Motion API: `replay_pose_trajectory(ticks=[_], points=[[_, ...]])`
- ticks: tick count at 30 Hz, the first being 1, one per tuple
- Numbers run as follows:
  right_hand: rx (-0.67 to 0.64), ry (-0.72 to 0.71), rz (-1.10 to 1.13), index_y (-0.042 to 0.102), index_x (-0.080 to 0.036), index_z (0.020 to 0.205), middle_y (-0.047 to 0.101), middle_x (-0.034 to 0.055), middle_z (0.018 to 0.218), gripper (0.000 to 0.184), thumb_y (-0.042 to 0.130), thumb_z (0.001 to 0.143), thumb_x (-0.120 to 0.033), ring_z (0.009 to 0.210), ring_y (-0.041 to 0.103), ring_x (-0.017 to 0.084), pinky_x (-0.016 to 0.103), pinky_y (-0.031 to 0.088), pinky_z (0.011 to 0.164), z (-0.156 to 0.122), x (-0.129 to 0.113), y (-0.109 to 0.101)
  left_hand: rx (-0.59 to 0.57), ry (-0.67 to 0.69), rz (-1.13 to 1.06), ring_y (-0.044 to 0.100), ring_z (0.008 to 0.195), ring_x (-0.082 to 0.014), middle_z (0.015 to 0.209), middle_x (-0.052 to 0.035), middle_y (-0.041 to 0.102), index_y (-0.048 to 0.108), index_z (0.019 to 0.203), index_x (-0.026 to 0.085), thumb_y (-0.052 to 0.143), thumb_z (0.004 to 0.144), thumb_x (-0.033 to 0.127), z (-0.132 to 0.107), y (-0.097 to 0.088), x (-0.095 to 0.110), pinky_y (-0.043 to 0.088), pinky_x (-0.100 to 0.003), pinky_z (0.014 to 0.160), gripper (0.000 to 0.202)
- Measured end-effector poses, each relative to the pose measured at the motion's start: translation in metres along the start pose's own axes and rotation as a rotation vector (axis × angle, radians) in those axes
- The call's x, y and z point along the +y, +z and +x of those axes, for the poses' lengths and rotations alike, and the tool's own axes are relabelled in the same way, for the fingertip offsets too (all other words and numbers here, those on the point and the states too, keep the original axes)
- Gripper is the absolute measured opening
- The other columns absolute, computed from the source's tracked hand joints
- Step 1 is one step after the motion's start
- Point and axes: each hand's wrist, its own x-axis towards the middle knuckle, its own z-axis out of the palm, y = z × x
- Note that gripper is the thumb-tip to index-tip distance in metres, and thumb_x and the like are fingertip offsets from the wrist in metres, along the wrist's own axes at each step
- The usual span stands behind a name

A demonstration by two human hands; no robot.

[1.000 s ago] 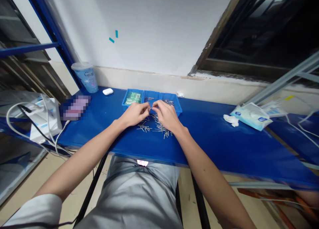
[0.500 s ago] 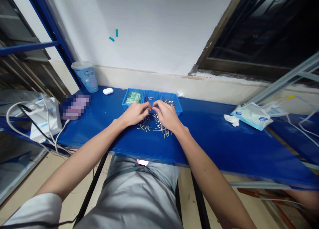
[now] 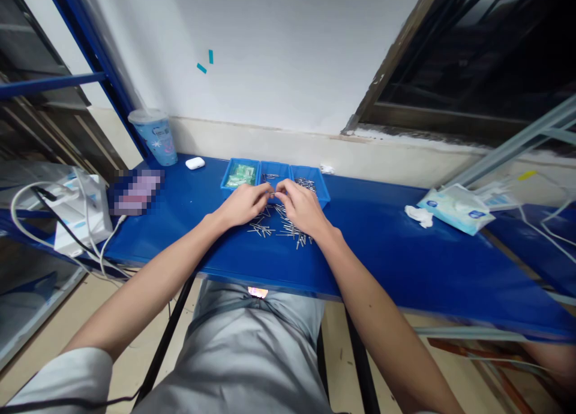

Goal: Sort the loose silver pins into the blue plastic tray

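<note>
Pinching one slim metal pin point(image 3: 272, 194), left hand point(image 3: 245, 204) faced right hand point(image 3: 303, 208) | fingertip handling, evidently | next move seemingly needed steadiness!

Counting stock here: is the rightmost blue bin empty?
Not empty: thin metal pieces show inside the rightmost blue bin; how full, I cannot tell.

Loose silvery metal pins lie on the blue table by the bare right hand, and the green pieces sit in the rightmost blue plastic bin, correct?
No: the head view shows the green pieces in the leftmost blue plastic bin. Loose silvery metal pins do lie on the blue table by the bare right hand.
</note>
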Motion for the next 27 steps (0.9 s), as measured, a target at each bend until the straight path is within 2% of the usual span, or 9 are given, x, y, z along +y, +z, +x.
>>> replay_pose_trajectory(ticks=[27], points=[[0.013,0.002,-0.002,0.058,-0.025,0.1,0.072,0.0055,0.098,0.016,0.045,0.106,-0.031,0.085,0.063,0.023,0.034,0.042,0.075,0.0003,0.0004,-0.0008,-0.009,0.003,-0.01,0.06,0.061,-0.0164,0.069,-0.0014,0.067,0.062,0.099,0.018,0.039,0.105,0.027,-0.0011,0.0017,-0.0011,0.043,-0.029,0.067,0.025]])
